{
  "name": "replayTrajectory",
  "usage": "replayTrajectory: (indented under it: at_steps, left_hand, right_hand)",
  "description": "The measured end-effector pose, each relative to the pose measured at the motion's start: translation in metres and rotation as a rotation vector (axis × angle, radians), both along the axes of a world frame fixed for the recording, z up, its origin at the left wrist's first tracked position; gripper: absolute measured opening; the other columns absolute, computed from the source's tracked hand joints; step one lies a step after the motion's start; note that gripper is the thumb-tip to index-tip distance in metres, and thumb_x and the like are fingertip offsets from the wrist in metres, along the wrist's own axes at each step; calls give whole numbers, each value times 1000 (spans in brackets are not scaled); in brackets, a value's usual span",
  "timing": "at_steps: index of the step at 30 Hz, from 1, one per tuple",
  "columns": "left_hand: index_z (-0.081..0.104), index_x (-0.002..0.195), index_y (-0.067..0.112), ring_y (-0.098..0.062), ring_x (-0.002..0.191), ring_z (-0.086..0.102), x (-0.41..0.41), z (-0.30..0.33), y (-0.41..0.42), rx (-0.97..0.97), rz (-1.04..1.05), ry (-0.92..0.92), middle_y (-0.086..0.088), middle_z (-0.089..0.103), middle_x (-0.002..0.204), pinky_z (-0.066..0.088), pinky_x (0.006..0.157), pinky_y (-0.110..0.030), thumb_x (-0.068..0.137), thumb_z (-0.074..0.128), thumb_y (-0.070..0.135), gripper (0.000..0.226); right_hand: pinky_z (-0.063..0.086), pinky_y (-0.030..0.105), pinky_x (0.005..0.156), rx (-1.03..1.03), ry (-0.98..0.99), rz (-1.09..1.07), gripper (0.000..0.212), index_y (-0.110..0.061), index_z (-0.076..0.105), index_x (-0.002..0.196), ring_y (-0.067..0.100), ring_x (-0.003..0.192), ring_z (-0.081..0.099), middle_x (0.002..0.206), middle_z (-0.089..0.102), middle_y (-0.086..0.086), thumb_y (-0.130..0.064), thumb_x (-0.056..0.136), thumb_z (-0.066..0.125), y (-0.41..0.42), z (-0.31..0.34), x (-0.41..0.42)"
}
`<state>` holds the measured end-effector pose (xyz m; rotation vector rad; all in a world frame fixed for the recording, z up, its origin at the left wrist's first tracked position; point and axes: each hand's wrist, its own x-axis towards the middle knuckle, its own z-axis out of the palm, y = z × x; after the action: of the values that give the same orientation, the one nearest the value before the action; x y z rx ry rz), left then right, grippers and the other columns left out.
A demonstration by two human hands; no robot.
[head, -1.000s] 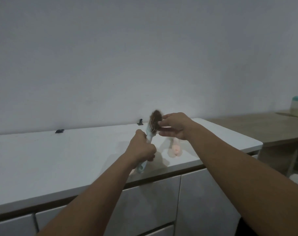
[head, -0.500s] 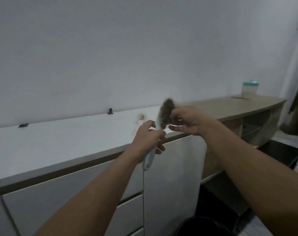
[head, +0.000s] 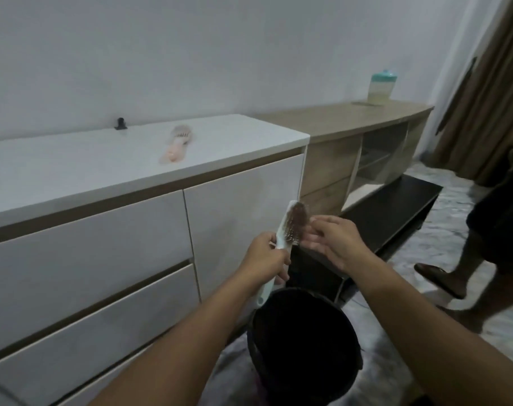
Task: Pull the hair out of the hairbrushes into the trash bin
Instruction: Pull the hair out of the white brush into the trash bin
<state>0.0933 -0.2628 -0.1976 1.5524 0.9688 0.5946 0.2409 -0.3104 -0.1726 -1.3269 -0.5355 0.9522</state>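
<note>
The left hand (head: 265, 256) hides the brush (head: 290, 227) handle's middle; the bin (head: 302, 341) below is too dark inside.

A pale blue-white hairbrush (head: 281, 238) stands nearly upright at the centre of the frame, tilted a little to the right, its bristle face turned right and matted with a clump of brown hair (head: 298, 218) over its upper half. Directly below it, at lower centre, sits a round black trash bin (head: 303, 344) with a dark, open mouth. A second, pink hairbrush (head: 177, 143) lies flat at upper centre-left, handle toward the viewer.
</note>
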Motion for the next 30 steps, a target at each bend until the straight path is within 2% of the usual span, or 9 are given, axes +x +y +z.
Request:
replayTrajectory:
  at_steps: [4, 8, 11, 13, 16, 19, 24, 28, 30]
  left_hand:
    - [51, 87, 11, -19, 36, 54, 15, -47, -18, -70, -50, 72, -8, 57, 62, 42, 37, -24, 85, 53, 0, 11]
    - [49, 82, 16, -17, 35, 54, 24, -88, -32, -127, -93, 141, -11, 61, 73, 44, 36, -24, 89, 52, 7, 12]
    - [48, 83, 17, -17, 38, 56, 26, -111, -38, -133, -104, 192, -10, 63, 76, 44, 38, -26, 89, 52, 9, 11]
    - [48, 84, 19, -17, 39, 57, 26, -121, -42, -131, -99, 214, -9, 63, 75, 45, 39, -27, 90, 52, 10, 12]
    - [47, 85, 22, -16, 41, 59, 26, -131, -46, -138, -102, 234, -9, 64, 78, 46, 40, -27, 91, 53, 10, 15]
    - [47, 88, 19, -16, 42, 59, 25, -138, -48, -149, -103, 240, -10, 64, 80, 47, 40, -27, 92, 53, 10, 11]
    - [47, 88, 17, -17, 44, 60, 18, -150, -47, -176, -113, 267, -13, 65, 84, 48, 40, -28, 93, 55, 10, 12]
    - [47, 89, 14, -16, 42, 58, 7, -158, -44, -216, -93, 271, -13, 64, 81, 47, 38, -27, 94, 55, 10, 10]
    - [47, 88, 14, -17, 42, 58, 2, -160, -43, -216, -89, 267, -14, 64, 81, 46, 38, -27, 94, 56, 10, 11]
  right_hand:
    - [62, 33, 65, -20, 27, -41, 26, 8, 55, 115, 29, 77, 71, 95, 68, 25, -7, 95, 59, -28, -54, 7]
    - [60, 41, 71, -107, 40, -68, 34, 10, 55, 117, 33, 79, 69, 88, 68, 22, -3, 87, 68, -42, -93, 14]
    - [60, 44, 74, -160, 36, -64, 33, 5, 55, 115, 38, 86, 68, 92, 67, 24, 0, 86, 69, -51, -110, 17]
    - [61, 39, 68, -201, -23, -52, 27, 3, 57, 112, 37, 85, 67, 92, 67, 24, -3, 88, 67, -55, -116, 18]
    - [61, 31, 61, -235, -107, -66, 25, 2, 63, 108, 26, 75, 69, 89, 69, 19, -12, 89, 69, -56, -128, 22]
    - [62, 32, 66, -273, -247, 1, 27, -8, 66, 107, 21, 79, 71, 91, 72, 12, -17, 83, 75, -57, -139, 24]
    - [58, 26, 64, -348, -427, 4, 16, -3, 73, 100, 16, 70, 67, 84, 73, 14, -8, 85, 72, -55, -152, 24]
    - [60, 32, 68, -400, -442, -72, 5, -12, 70, 90, 16, 73, 68, 85, 71, 8, -10, 89, 66, -52, -152, 26]
    - [62, 37, 71, -392, -442, -127, 6, -16, 66, 86, 19, 78, 69, 88, 71, 10, -12, 90, 65, -49, -152, 27]
